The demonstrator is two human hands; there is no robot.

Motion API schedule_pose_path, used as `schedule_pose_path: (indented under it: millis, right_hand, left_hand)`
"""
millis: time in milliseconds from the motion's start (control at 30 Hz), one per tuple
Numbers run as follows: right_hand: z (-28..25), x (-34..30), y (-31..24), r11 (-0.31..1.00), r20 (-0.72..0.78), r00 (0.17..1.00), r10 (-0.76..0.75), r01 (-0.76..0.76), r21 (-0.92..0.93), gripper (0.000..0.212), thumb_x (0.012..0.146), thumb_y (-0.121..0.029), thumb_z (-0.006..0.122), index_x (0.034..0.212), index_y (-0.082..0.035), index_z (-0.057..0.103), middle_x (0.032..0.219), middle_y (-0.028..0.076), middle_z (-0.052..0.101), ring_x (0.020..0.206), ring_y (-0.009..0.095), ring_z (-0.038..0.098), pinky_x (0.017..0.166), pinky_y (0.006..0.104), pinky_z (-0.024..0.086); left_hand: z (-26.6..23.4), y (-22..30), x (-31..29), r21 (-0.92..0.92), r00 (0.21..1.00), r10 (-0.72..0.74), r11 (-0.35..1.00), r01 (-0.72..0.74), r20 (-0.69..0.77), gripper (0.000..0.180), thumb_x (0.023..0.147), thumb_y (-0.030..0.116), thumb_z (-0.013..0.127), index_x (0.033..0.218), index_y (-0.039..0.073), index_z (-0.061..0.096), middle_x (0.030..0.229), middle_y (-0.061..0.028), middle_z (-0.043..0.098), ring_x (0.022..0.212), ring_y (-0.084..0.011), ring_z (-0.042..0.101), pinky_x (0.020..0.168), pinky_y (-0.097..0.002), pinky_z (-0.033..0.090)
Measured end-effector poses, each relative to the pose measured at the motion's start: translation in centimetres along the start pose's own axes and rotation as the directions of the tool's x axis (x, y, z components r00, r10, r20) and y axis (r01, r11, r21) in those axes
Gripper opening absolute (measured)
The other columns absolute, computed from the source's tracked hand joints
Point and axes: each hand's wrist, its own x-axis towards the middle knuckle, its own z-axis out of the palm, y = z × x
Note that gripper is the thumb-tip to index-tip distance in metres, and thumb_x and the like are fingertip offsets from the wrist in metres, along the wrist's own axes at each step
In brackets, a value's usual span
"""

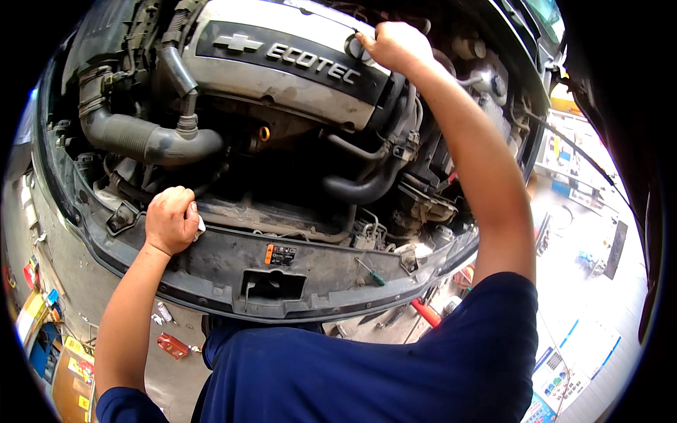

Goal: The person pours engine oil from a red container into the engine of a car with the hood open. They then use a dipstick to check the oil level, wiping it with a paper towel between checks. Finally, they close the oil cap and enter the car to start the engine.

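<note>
My right hand (399, 48) reaches over the engine bay, its fingers closed around the black round oil filler cap (354, 46) at the right end of the engine cover (303, 92). That cover is silver with a black centre panel. At the front left, my left hand (171, 220) rests as a fist on the front panel (226, 248) of the car. A small bit of something white (201, 225) shows beside its thumb; the rest is hidden in the fist. The orange dipstick ring (264, 133) stands in front of the engine cover.
A green-handled screwdriver (378, 279) lies on the front panel at right. A thick air intake hose (159, 143) runs at left. A red bottle (173, 345) and a spray can (164, 311) are on the floor. A thin rod (578, 149) rises at the right.
</note>
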Motion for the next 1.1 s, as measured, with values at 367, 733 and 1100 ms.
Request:
schedule_pose_path:
  millis: [367, 733, 1100]
  right_hand:
    - [-0.8, -1.7, -0.2, 0.945, 0.172, 0.939, -0.297, 0.315, -0.088, 0.035, 0.105, -0.032, 0.061, 0.091, -0.006, 0.079, 0.091, 0.017, 0.079, 0.089, 0.037, 0.078, 0.082, 0.0463, 0.062]
    - [-2.9, -0.5, 0.1, 0.867, 0.137, 0.861, -0.49, 0.498, -0.023, 0.024, 0.092, -0.016, 0.079, 0.109, -0.001, 0.073, 0.113, 0.017, 0.068, 0.111, 0.036, 0.069, 0.092, 0.0441, 0.059]
    - [-2.8, -0.8, -1.9, 0.932, 0.256, 0.915, -0.311, 0.347, -0.107, 0.038, 0.106, -0.033, 0.061, 0.093, -0.001, 0.076, 0.092, 0.02, 0.077, 0.089, 0.038, 0.076, 0.08, 0.0478, 0.06]
  left_hand:
    - [-0.6, 0.4, 0.7, -0.014, 0.999, 0.024, 1.0, -0.024, -0.023, 0.013, 0.084, 0.016, 0.061, 0.081, 0.006, 0.053, 0.08, -0.0158, 0.055, 0.079, -0.0393, 0.059, 0.073, -0.0493, 0.049]
    - [-0.4, 0.0, 0.4, -0.006, 0.999, 0.02, 1.0, -0.02, -0.049, 0.014, 0.082, 0.016, 0.064, 0.079, 0.007, 0.053, 0.079, -0.0132, 0.056, 0.077, -0.0361, 0.059, 0.072, -0.0473, 0.049]
    - [-0.3, -0.2, 0.1, -0.031, 0.999, 0.001, 1.0, -0.002, -0.037, 0.014, 0.083, 0.017, 0.063, 0.082, 0.006, 0.055, 0.08, -0.0143, 0.057, 0.078, -0.0376, 0.06, 0.073, -0.0485, 0.049]
